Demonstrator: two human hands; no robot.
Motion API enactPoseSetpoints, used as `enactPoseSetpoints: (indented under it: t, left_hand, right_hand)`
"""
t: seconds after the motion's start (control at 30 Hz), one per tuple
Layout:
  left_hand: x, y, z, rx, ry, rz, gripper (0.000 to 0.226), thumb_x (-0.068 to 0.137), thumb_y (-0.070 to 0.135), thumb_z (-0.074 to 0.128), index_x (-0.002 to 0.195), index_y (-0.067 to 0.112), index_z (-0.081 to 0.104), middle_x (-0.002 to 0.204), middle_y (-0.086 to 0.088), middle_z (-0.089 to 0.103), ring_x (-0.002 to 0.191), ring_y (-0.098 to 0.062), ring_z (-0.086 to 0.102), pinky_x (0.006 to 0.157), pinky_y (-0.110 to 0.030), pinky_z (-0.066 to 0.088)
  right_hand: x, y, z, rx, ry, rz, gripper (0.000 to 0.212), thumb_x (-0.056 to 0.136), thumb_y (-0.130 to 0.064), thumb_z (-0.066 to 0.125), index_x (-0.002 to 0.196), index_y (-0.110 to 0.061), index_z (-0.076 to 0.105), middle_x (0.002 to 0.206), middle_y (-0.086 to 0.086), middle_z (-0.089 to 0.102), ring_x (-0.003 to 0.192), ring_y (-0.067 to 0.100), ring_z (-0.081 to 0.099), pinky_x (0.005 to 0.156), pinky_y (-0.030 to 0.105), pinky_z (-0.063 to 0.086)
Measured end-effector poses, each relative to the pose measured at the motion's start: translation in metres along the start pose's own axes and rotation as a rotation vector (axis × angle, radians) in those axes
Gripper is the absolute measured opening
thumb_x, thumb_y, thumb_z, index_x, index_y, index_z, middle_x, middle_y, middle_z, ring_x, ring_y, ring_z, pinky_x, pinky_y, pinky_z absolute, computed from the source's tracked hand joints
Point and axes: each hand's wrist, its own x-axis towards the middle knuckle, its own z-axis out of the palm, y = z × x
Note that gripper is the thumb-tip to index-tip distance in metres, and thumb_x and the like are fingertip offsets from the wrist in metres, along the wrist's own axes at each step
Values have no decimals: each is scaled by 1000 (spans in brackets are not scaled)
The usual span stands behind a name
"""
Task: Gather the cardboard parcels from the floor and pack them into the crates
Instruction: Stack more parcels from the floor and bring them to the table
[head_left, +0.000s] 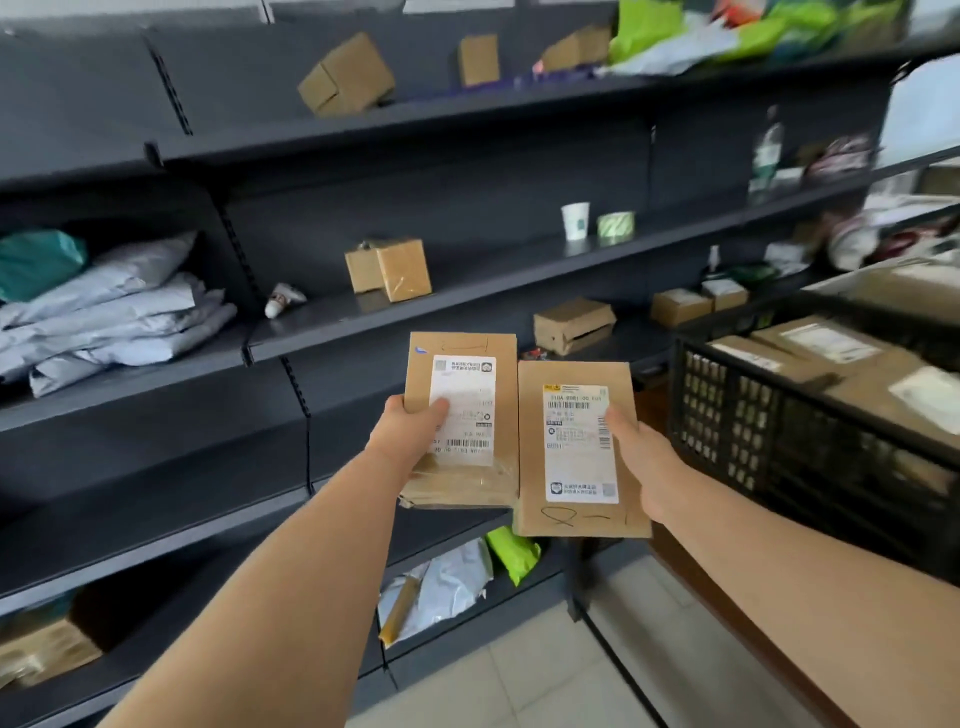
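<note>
Two flat cardboard parcels with white shipping labels are held up side by side in front of the shelves. My left hand (408, 434) grips the left parcel (470, 353) by its left edge, thumb on the label. My right hand (644, 462) grips the right parcel (530, 457) by its right edge. The two parcels touch along their inner edges. To the right stands a black plastic crate (769, 431) on a wooden surface, with several labelled cardboard parcels (831, 348) lying in it.
Dark grey metal shelving (467, 275) fills the background, holding small cardboard boxes (389, 270), grey mailer bags (114, 312), a paper cup (575, 221) and a tape roll (615, 226). Bags lie on the bottom shelf (447, 582). Light floor tiles (571, 675) show below.
</note>
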Motion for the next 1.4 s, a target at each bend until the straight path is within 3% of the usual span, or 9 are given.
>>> enactPoseSetpoints:
  t: [0.13, 0.33, 0.63, 0.7, 0.83, 0.93, 1.0, 1.2, 1.4]
  left_hand:
    - [-43, 29, 2, 25, -42, 96, 53, 88, 52, 60, 131, 24, 44, 105, 4, 65, 99, -23, 65, 94, -47, 53]
    - [-92, 69, 31, -7, -150, 191, 46, 90, 50, 60, 124, 23, 46, 101, 4, 64, 94, -20, 63, 91, -42, 51]
    - [-130, 136, 126, -99, -220, 263, 53, 88, 54, 61, 129, 24, 48, 110, 2, 66, 100, -23, 64, 97, -48, 50]
    - [-136, 151, 161, -101, -227, 270, 54, 88, 54, 61, 131, 23, 47, 109, 3, 66, 98, -23, 64, 93, -46, 52]
    - [-153, 182, 238, -128, -244, 267, 52, 92, 48, 60, 131, 18, 45, 104, 2, 63, 91, -20, 61, 65, -32, 48]
    - [-160, 202, 296, -125, -239, 239, 55, 91, 50, 60, 133, 17, 45, 107, 0, 63, 99, -23, 61, 85, -40, 50]
    - [-162, 215, 329, -129, -237, 210, 57, 90, 52, 60, 133, 18, 46, 113, -2, 63, 103, -25, 61, 97, -46, 49]
    - [-155, 239, 394, -178, -217, 114, 56, 91, 47, 62, 134, 15, 46, 115, -4, 64, 103, -25, 62, 97, -45, 49]
    - [-118, 256, 426, -178, -141, 109, 60, 86, 44, 68, 133, 12, 47, 115, -4, 64, 103, -25, 61, 98, -46, 49]
  right_hand:
    - [-61, -14, -34, -11, 114, -75, 46, 101, -44, 41, 136, -15, 48, 125, -1, 56, 71, 9, 43, 80, 29, 32]
    - [-108, -36, -93, -8, 211, -71, 44, 96, -55, 44, 122, -22, 55, 112, 0, 63, 100, 23, 56, 88, 40, 41]
    - [-112, -89, -209, 45, 308, -127, 39, 94, -51, 50, 122, -25, 57, 113, 1, 67, 104, 27, 61, 97, 46, 46]
    - [-100, -98, -246, 58, 325, -141, 48, 90, -50, 55, 130, -25, 52, 114, 1, 67, 103, 27, 61, 96, 48, 46]
    - [-73, -112, -329, 79, 352, -143, 62, 81, -46, 63, 135, -21, 48, 112, 4, 67, 99, 29, 63, 92, 47, 49]
    - [-57, -121, -389, 79, 306, -156, 52, 89, -35, 61, 136, -19, 47, 113, 6, 68, 98, 29, 64, 84, 43, 52]
    - [-45, -128, -422, 61, 293, -157, 46, 90, -33, 60, 133, -20, 49, 111, 5, 68, 98, 29, 65, 87, 46, 52]
    - [7, -145, -475, 32, 296, -158, 44, 91, -39, 61, 130, -23, 53, 113, 3, 68, 102, 30, 63, 93, 51, 50]
    - [60, -164, -479, 30, 247, -194, 32, 99, -32, 52, 126, -16, 57, 119, 5, 65, 108, 29, 59, 95, 45, 47]
